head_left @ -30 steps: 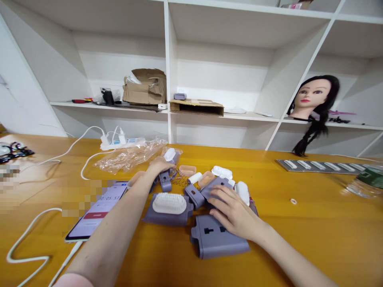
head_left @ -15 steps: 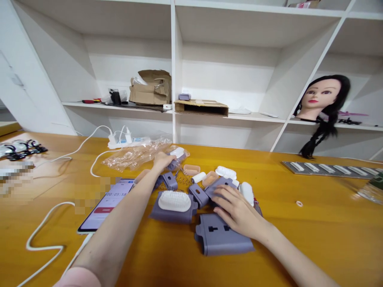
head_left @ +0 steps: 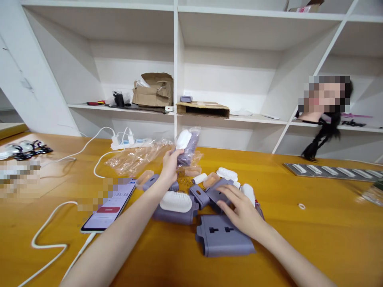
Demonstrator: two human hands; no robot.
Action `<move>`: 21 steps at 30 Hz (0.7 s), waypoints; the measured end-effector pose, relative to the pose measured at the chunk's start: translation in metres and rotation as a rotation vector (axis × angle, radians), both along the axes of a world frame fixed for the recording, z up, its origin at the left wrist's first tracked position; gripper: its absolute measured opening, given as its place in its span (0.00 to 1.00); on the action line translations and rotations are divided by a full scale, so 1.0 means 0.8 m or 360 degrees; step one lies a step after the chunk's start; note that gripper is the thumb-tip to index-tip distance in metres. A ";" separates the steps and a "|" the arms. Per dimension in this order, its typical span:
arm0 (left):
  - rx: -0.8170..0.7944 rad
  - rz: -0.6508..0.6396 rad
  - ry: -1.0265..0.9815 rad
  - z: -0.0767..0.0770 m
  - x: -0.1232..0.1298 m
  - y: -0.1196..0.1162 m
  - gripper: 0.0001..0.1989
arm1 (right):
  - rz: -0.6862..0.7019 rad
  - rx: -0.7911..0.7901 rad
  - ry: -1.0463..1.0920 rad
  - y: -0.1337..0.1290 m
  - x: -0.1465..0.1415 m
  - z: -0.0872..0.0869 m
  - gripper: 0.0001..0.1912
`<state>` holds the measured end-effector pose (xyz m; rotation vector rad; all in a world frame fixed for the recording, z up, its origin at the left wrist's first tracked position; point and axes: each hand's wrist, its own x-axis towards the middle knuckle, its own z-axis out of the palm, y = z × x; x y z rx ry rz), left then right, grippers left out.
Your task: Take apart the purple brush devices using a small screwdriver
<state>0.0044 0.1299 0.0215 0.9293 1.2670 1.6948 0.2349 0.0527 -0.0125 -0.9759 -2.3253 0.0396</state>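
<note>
My left hand [head_left: 171, 163] grips a purple and white piece in clear plastic [head_left: 188, 146], raised above the back of the table. My right hand [head_left: 239, 201] rests with spread fingers over a purple part [head_left: 220, 195]. Below it lies a purple casing with two dark slots [head_left: 226, 239]. To the left, a white bristled oval [head_left: 176, 201] sits on another purple casing [head_left: 173, 216]. Between the hands are a small purple block [head_left: 199, 196], a white cylinder [head_left: 200, 178], metal springs [head_left: 184, 180] and orange trays [head_left: 211, 180]. Another white bristled piece [head_left: 226, 173] lies behind.
A phone [head_left: 109, 209] with a cable lies at the left. Crumpled clear plastic [head_left: 140, 157] is near a power strip [head_left: 136, 144]. At the right are a small ring [head_left: 301, 206] and a grey strip [head_left: 332, 171]. White shelves [head_left: 254, 119] stand behind.
My left hand has lifted the plastic-wrapped piece up and to the right, tilting it more upright. My right hand stays over the purple part, with its fingers slightly shifted.
</note>
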 end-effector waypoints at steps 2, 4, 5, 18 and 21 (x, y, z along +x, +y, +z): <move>0.0082 -0.0110 -0.0083 0.000 0.014 -0.031 0.17 | -0.0046 -0.0202 0.0310 0.003 0.001 -0.002 0.14; 0.0130 -0.0201 -0.0119 -0.006 0.027 -0.060 0.17 | -0.0006 -0.0474 0.0666 0.008 0.002 -0.003 0.17; 0.0146 -0.0256 -0.0132 -0.010 0.033 -0.072 0.19 | 0.0043 -0.0624 0.0845 0.010 0.003 -0.003 0.20; 0.0656 -0.0669 0.1258 -0.015 0.064 -0.142 0.39 | -0.0081 -0.1284 0.1882 -0.007 -0.003 0.015 0.18; 0.0497 -0.0504 0.1491 0.002 0.043 -0.135 0.30 | -0.0096 -0.1368 0.2039 0.002 0.001 0.017 0.16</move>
